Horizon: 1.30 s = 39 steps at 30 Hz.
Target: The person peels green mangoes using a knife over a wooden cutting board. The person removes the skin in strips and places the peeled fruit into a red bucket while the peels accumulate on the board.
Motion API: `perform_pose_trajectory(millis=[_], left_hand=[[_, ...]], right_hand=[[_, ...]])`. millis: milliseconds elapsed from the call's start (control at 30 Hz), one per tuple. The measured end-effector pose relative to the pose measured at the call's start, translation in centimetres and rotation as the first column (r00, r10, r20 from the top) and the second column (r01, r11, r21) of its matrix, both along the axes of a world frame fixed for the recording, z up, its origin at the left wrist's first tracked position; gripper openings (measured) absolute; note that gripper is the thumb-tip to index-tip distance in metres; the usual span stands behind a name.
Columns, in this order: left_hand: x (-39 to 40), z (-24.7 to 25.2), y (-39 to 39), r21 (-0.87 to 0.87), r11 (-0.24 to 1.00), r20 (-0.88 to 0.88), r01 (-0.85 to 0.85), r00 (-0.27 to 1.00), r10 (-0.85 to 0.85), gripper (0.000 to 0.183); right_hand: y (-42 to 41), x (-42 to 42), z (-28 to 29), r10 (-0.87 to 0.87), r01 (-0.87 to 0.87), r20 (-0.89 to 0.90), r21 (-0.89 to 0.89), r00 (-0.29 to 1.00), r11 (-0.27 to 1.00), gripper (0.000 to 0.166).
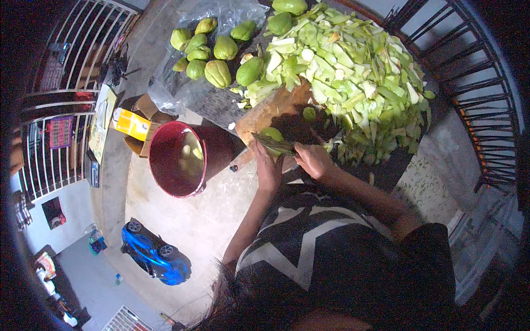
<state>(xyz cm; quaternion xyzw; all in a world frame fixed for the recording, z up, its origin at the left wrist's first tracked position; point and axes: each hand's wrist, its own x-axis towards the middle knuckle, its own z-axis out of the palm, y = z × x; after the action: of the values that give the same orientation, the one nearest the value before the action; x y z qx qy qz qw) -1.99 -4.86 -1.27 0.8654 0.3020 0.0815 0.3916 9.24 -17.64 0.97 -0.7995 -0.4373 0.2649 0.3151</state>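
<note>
My left hand [268, 167] holds a green chayote [272, 133] from below, over the near end of a wooden cutting board [265, 109]. In my right hand [313, 160] is the handle end of a knife [274, 143], its broad blade lying across the chayote. A large heap of pale green chayote peelings and pieces [352, 74] covers the right of the table. Whole chayotes [225, 48] rest on a clear plastic bag [165, 89] at the upper left. To the left of my hands stands a red bucket [159, 165] with pale pieces inside.
Beside the bucket is an open cardboard box [145, 108] with a yellow packet [131, 124]. A blue toy car [155, 254] lies on the floor at the lower left. Metal railings [486, 87] stand beyond the table at the right.
</note>
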Motion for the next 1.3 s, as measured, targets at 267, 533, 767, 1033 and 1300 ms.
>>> perform_pose_trajectory(millis=[267, 533, 767, 1033, 1300], left_hand=[[0.0, -0.2, 0.2, -0.041, 0.999, 0.015, -0.019, 1.0, 0.02, 0.083], [0.6, 0.7, -0.1, 0.016, 1.0, 0.057, -0.021, 0.998, 0.02, 0.082], [0.2, 0.2, 0.4, 0.101, 0.995, 0.058, 0.027, 0.998, -0.033, 0.086], [0.1, -0.2, 0.2, -0.02, 1.0, 0.089, 0.005, 0.996, -0.004, 0.088], [0.2, 0.2, 0.2, 0.053, 0.999, 0.063, 0.008, 0.998, -0.012, 0.086]], right_hand=[[0.1, -0.9, 0.1, -0.05, 0.05, 0.056, -0.007, 0.997, 0.999, 0.019], [3.3, 0.5, -1.4, -0.046, 0.047, 0.11, -0.005, 0.993, 0.999, 0.018], [1.4, 0.6, -1.6, -0.077, 0.071, 0.058, 0.098, 0.995, 0.993, 0.017], [2.2, 1.2, -4.0, -0.078, 0.075, 0.064, 0.056, 0.995, 0.996, 0.018], [5.3, 4.4, -6.4, -0.01, -0.009, -0.132, -0.139, 0.991, 0.99, 0.014]])
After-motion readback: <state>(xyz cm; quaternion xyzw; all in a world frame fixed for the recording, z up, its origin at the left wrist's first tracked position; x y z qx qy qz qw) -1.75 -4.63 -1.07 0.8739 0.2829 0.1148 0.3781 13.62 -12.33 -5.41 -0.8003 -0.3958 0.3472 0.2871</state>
